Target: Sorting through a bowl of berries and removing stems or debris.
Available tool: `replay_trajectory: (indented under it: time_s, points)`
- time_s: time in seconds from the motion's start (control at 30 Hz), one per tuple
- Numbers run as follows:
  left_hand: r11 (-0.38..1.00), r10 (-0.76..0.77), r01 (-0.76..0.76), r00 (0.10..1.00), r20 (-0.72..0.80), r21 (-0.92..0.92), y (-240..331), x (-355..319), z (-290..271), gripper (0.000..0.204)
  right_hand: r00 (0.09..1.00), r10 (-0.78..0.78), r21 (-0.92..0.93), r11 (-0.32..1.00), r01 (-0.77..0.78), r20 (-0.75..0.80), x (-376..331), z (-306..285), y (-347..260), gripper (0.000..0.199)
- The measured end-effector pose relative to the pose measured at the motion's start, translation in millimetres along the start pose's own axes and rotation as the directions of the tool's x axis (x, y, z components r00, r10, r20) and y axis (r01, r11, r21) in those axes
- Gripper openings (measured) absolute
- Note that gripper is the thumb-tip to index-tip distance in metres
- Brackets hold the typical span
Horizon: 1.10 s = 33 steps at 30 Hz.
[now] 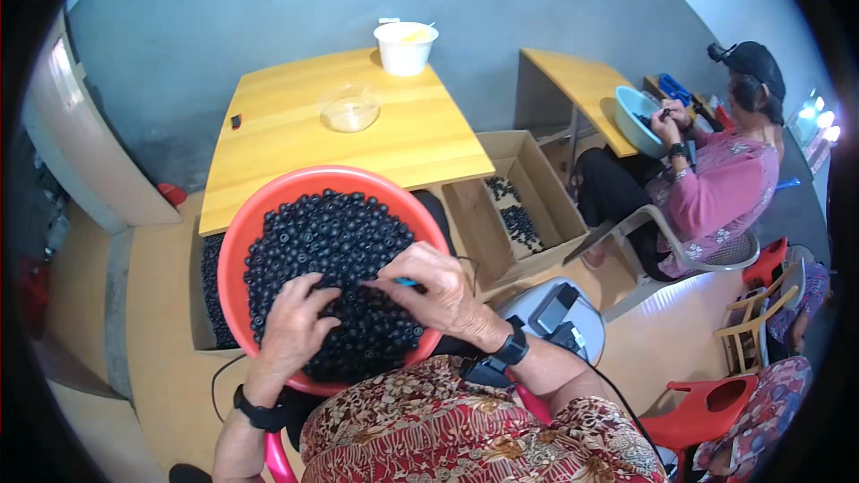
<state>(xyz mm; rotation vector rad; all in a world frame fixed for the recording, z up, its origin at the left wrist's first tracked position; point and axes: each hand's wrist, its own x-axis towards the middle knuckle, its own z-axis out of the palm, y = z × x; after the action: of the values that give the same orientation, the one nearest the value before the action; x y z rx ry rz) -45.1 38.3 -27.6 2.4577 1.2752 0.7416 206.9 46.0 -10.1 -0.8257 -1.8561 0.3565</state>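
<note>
Head view, looking down at a person's lap. A round red basin (234, 241) rests there, filled with small dark round pieces (331, 241), like black beads or caps. The left hand (293, 326) lies palm down on the heap at the basin's near side, fingers spread and loosely curled, gripping nothing that shows. The right hand (438, 291) is just beside it, fingers pinched together around a small blue piece (407, 283) over the pile. Both wrists wear black bands.

Beyond the basin stands a yellow wooden tabletop (286, 139) carrying a clear plastic bowl (350, 109) and, at its far edge, a white tub (405, 47). An open cardboard box (546, 192) on the floor to the right holds more dark pieces.

Farther right, another person in a pink top (725, 192) sits on a chair with a pale blue basin (633, 121) on their knees, both of their hands at its rim. A red plastic chair (707, 407) stands at lower right.
</note>
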Motion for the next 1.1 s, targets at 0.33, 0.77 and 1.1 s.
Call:
replay_trajectory:
  time_s: [0.33, 0.77, 1.1]
  points:
    - [0.988, 0.021, -0.005, 0.994, -0.105, 0.153, -4.7, 3.7, 12.8, 0.016, 0.997, 0.077, 0.07, 0.995, -0.077, 0.002, -2.0, -14.6, 9.7, 0.014]
    - [0.556, -0.346, 0.27, 0.935, 0.076, -0.786, 27.1, 12.9, -9.6, 0.022, 0.992, 0.12, 0.099, 0.987, -0.124, 0.049, 0.9, -8.8, -20.1, 0.018]
    - [0.07, -0.252, 0.204, 0.951, 0.18, -0.977, 70.8, 10.1, -20.1, 0.015, 0.994, -0.028, 0.11, 0.994, 0.016, 0.107, 15.9, -22.3, -53.8, 0.033]
